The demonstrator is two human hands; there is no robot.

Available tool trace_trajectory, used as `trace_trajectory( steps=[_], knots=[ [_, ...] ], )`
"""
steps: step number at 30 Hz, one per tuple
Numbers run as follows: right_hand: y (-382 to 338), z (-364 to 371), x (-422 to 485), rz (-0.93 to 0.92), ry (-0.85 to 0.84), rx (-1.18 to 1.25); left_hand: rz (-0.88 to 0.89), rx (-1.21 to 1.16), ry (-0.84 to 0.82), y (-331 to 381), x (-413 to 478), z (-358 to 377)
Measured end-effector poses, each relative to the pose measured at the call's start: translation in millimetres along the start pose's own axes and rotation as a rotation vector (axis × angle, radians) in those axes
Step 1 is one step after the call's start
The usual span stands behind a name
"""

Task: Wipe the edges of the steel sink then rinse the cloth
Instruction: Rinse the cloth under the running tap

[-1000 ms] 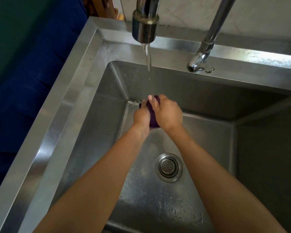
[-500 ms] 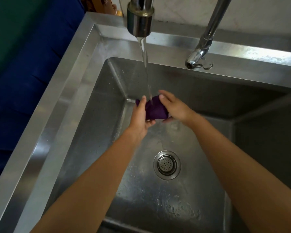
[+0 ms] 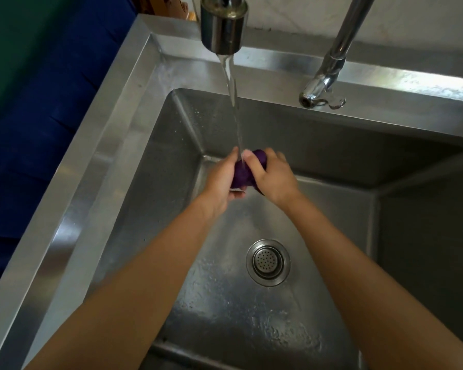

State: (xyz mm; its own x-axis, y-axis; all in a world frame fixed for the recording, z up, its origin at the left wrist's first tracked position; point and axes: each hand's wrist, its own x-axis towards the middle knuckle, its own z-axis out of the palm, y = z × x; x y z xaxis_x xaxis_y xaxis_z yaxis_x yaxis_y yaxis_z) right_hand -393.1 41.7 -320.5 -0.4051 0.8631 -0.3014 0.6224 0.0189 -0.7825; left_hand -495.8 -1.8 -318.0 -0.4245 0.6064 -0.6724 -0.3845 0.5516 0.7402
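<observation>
Head view: I logged both hands, left hand (image 3: 219, 182) and right hand (image 3: 271, 177), clenched around the purple cloth (image 3: 242, 173) under running water (image 3: 234, 102). Item judged soft, soaked, slippery; best gripped bunched at both ends.

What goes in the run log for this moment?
phase: rinse | left hand + right hand: grip on purple cloth | water stream: running onto cloth | sink: wet

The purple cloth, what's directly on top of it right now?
Tap water lands on the purple cloth. Both hands, left and right, cover its sides, hiding most of it.
</observation>
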Motion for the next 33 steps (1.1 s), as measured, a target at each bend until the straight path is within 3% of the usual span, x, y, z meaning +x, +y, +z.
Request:
trace_trajectory(
  steps=[5, 8, 11, 16, 21, 24, 26, 29, 33],
  knots=[
    [-14.8, 9.0, -19.2, -0.212, 0.128, -0.058, -0.084, -0.118, 0.087, -1.3, 0.2, 6.6],
    [-22.5, 10.7, -21.2, -0.213, 0.198, -0.098, -0.069, -0.114, 0.076, -5.4, -2.6, 7.9],
    [-25.2, 9.5, -15.7, -0.177, 0.231, -0.137, -0.034, -0.073, 0.17, -6.1, -4.1, 9.5],
    [-24.3, 12.4, -12.4, -0.023, 0.316, -0.12, 0.154, 0.073, 0.271, -4.6, 2.8, 8.9],
    [-22.3, 11.5, -3.4, 0.194, 0.154, 0.13, 0.404, 0.354, 0.32, 2.0, -7.8, 6.7],
    [-20.8, 10.3, -1.7, 0.312, 0.06, 0.358, 0.497, 0.389, 0.307, 1.8, -12.4, 5.2],
    [-20.0, 7.6, -2.9, 0.327, -0.011, 0.46, 0.486, 0.314, 0.273, 1.2, -13.2, 2.9],
    [-13.2, 4.6, -3.1, 0.264, -0.101, 0.428, 0.407, 0.184, 0.227, -3.7, -13.6, -2.9],
    [-8.1, 3.3, -4.9, 0.35, -0.079, 0.326, 0.274, 0.126, 0.172, -18.2, -12.1, -11.0]
  ],
)
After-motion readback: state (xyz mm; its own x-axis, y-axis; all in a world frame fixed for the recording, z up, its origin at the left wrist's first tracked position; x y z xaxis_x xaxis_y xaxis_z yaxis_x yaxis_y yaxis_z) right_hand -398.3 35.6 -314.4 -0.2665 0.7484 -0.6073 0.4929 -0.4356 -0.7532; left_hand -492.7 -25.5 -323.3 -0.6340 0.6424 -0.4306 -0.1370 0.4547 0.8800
